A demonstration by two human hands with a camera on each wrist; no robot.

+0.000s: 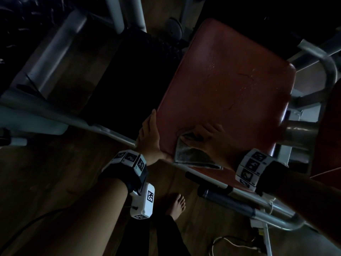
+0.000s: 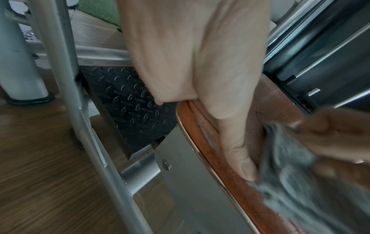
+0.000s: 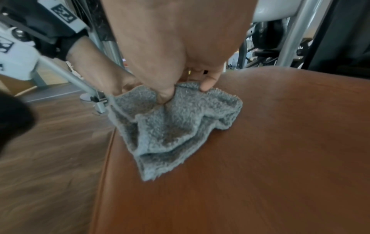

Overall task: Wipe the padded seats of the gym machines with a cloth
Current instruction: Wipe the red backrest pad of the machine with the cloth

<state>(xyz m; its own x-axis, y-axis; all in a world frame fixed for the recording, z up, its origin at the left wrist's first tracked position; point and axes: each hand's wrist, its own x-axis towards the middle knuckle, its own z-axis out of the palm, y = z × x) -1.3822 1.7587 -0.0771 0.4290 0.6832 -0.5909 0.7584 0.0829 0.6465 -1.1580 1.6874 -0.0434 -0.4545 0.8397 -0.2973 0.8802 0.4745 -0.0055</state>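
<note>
Pressing the cloth (image 3: 176, 126) onto the seat's (image 1: 230, 80) near left corner, my right hand (image 1: 208, 139) pinches it. My left hand (image 1: 149, 137) grips the seat's left edge, thumb on top.

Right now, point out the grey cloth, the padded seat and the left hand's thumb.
grey cloth (image 3: 170, 131): right wrist view, middle of its crumpled pile.
padded seat (image 1: 230, 74): head view, bare red-brown top, centre.
left hand's thumb (image 2: 238, 152): left wrist view, the thumb's lower length, lying along the seat edge.
</note>
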